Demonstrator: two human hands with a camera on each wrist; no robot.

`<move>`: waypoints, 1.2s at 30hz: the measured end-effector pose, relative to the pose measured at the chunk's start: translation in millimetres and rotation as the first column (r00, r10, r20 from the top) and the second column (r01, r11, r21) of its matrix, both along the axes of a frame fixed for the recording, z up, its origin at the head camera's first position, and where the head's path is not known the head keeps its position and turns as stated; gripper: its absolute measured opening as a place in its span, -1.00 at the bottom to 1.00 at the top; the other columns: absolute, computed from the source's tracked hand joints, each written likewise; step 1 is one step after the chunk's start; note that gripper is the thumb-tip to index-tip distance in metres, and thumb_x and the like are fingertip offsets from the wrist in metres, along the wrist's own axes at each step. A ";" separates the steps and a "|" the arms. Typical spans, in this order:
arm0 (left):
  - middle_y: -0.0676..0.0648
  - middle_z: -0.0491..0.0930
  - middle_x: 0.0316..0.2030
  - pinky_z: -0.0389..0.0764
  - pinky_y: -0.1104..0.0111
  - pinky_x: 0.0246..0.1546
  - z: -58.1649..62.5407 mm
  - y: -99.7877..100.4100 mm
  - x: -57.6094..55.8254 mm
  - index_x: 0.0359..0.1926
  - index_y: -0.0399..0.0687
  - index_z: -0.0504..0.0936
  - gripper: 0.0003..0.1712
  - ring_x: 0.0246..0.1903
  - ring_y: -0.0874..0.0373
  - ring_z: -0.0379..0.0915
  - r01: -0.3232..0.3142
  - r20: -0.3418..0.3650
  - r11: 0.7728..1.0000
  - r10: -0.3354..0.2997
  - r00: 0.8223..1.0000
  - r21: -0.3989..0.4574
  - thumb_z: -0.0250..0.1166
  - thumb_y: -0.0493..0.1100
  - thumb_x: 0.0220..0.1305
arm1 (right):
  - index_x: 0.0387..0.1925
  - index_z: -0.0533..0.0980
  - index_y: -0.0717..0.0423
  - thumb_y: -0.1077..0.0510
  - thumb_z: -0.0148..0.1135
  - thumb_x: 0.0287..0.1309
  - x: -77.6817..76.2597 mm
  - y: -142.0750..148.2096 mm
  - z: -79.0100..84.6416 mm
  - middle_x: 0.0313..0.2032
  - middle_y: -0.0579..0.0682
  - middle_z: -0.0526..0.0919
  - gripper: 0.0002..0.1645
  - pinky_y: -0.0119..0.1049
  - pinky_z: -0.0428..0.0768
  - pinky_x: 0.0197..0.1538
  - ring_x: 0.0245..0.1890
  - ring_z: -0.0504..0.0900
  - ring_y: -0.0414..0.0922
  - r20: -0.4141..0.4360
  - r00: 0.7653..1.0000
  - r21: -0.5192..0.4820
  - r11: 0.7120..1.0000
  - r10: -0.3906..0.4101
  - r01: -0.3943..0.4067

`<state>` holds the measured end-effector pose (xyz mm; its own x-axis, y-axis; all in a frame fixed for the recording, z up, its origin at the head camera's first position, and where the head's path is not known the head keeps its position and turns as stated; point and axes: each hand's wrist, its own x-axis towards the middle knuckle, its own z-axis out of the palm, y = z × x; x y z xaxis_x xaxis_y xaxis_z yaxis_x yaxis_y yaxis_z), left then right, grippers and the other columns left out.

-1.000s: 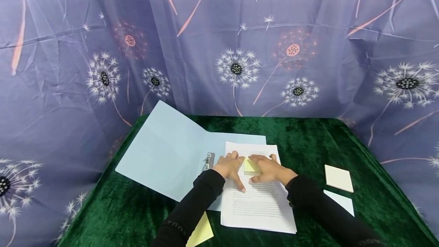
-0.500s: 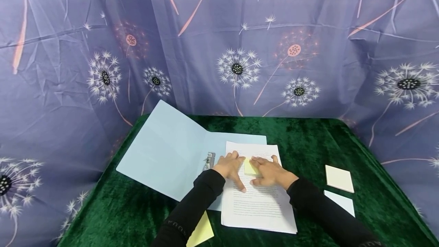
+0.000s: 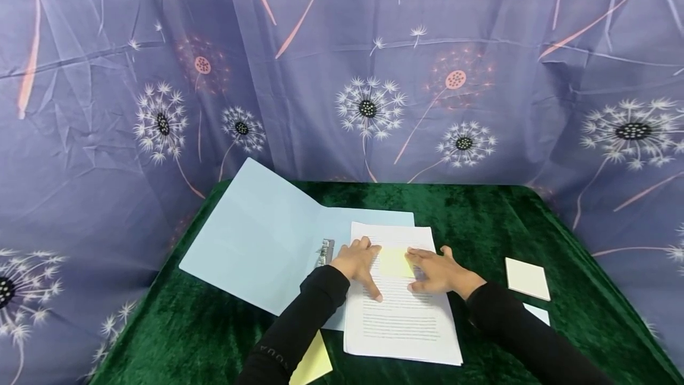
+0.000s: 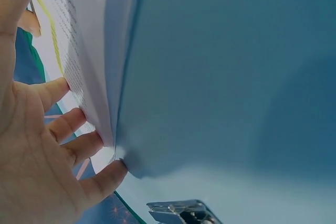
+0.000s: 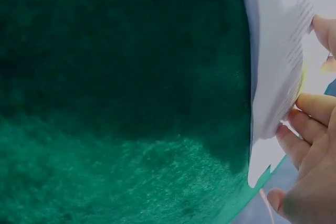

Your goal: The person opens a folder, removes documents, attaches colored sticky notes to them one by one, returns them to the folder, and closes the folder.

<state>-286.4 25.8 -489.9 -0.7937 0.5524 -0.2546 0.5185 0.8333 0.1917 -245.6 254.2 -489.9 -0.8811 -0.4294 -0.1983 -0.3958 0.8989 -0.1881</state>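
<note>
A stack of printed paper point(image 3: 401, 325) lies over the right side of an open light-blue folder point(image 3: 262, 236). On the top sheet, a yellow sticky note point(image 3: 396, 263) lies flat between the two hands. My left hand point(image 3: 359, 263) rests spread on the paper, with fingertips at the note's left edge. My right hand point(image 3: 438, 272) touches the note's right edge with its fingertips, fingers extended. The left wrist view shows the left fingers point(image 4: 84, 148) spread along the paper's side. In the right wrist view the right fingers point(image 5: 307, 124) press on the page.
A metal clip point(image 3: 325, 251) sits on the folder left of the paper. Yellow paper point(image 3: 312, 361) lies partly under the left forearm. A cream note pad point(image 3: 527, 278) and a white one point(image 3: 537, 314) are on the right of the green cloth point(image 3: 470, 212).
My right hand has slid to the right across the sticky note, uncovering more of it. Its forearm now hides more of the white pad. The left hand stays in place.
</note>
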 end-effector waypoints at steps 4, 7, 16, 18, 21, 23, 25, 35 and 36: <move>-0.03 0.27 0.15 0.32 0.18 -0.02 0.0 -1.0 1.6 0.44 0.11 0.24 0.37 -0.01 0.13 0.17 0.000 0.004 1.000 0.000 1.000 0.000 0.58 0.42 -0.47 | 0.35 0.32 0.18 -0.22 0.31 0.09 0.6 1.7 -1.2 0.37 0.12 0.27 -0.09 0.28 0.05 0.12 0.35 0.25 0.07 0.003 1.000 -0.010 1.000 -0.002 0.002; -0.04 0.27 0.16 0.33 0.18 0.00 -0.8 -1.6 2.5 0.44 0.10 0.24 0.37 -0.01 0.12 0.17 -0.001 0.002 1.000 0.001 1.000 0.006 0.58 0.42 -0.47 | 0.35 0.33 0.18 -0.21 0.32 0.09 1.2 1.4 -2.0 0.37 0.13 0.28 -0.10 0.28 0.05 0.12 0.34 0.25 0.08 -0.004 1.000 -0.021 1.000 -0.004 0.004; -0.08 0.25 0.29 0.32 0.08 0.13 0.8 -6.4 8.5 0.43 0.05 0.25 0.34 0.19 0.05 0.21 -0.006 0.002 1.000 0.006 1.000 0.002 0.57 0.41 -0.42 | 0.32 0.36 0.19 -0.24 0.31 0.09 5.8 -0.4 -7.8 0.35 0.16 0.30 -0.11 0.28 0.09 0.08 0.30 0.31 0.10 -0.044 0.999 -0.043 0.999 -0.014 0.012; -0.08 0.25 0.31 0.32 0.05 0.15 2.8 -8.0 11.0 0.42 0.03 0.27 0.31 0.23 0.02 0.20 -0.009 0.006 1.000 0.009 1.000 0.000 0.56 0.40 -0.38 | 0.32 0.36 0.19 -0.25 0.30 0.09 6.4 -0.7 -8.8 0.35 0.17 0.30 -0.10 0.29 0.09 0.07 0.30 0.31 0.11 -0.050 0.999 -0.051 0.999 -0.014 0.011; -0.10 0.23 0.36 0.29 0.00 0.18 4.8 -11.2 15.1 0.41 0.00 0.28 0.25 0.30 -0.02 0.17 -0.006 0.010 1.000 0.006 1.000 -0.004 0.54 0.38 -0.30 | 0.32 0.35 0.19 -0.26 0.29 0.10 6.7 -0.4 -9.9 0.35 0.17 0.29 -0.10 0.29 0.09 0.08 0.31 0.30 0.11 -0.053 0.998 -0.057 0.998 -0.013 0.010; -0.11 0.21 0.37 0.29 0.01 0.19 6.3 -13.8 17.8 0.41 0.00 0.29 0.22 0.31 -0.03 0.15 0.000 0.009 1.000 0.000 1.000 -0.006 0.54 0.36 -0.27 | 0.33 0.34 0.19 -0.27 0.29 0.10 6.4 0.0 -10.1 0.36 0.17 0.29 -0.09 0.26 0.12 0.06 0.31 0.29 0.12 -0.059 0.998 -0.058 0.998 -0.012 0.008; -0.11 0.25 0.34 0.31 0.03 0.17 8.3 -16.7 21.1 0.40 0.00 0.31 0.20 0.27 -0.02 0.19 0.008 0.005 1.000 -0.008 1.000 -0.009 0.55 0.34 -0.27 | 0.34 0.33 0.20 -0.28 0.28 0.11 6.0 0.6 -9.9 0.36 0.18 0.28 -0.08 0.20 0.17 0.04 0.32 0.28 0.12 -0.058 0.998 -0.058 0.998 -0.010 0.006; -0.01 0.39 0.03 0.42 0.22 -0.12 14.3 -28.3 38.2 0.32 0.06 0.41 0.15 -0.11 0.12 0.25 0.047 -0.002 0.999 -0.047 0.999 -0.005 0.63 0.26 -0.37 | 0.35 0.30 0.24 -0.28 0.28 0.12 5.6 8.0 -8.9 0.38 0.20 0.23 -0.05 0.18 0.33 0.05 0.33 0.24 0.17 -0.021 1.000 -0.094 0.995 -0.022 0.020; -0.01 0.39 0.03 0.42 0.23 -0.12 14.2 -29.6 39.4 0.32 0.06 0.41 0.14 -0.11 0.12 0.26 0.047 -0.001 0.999 -0.047 0.999 -0.005 0.63 0.26 -0.37 | 0.35 0.30 0.24 -0.28 0.28 0.12 5.6 8.0 -9.7 0.37 0.21 0.24 -0.05 0.18 0.34 0.05 0.33 0.25 0.18 -0.029 0.999 -0.095 0.995 -0.016 0.013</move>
<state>-247.0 -3.9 -475.7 -0.7672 0.5879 -0.2564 0.5574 0.8089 0.1868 -240.0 262.2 -499.5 -0.8922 -0.4322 -0.1312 -0.3895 0.8833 -0.2609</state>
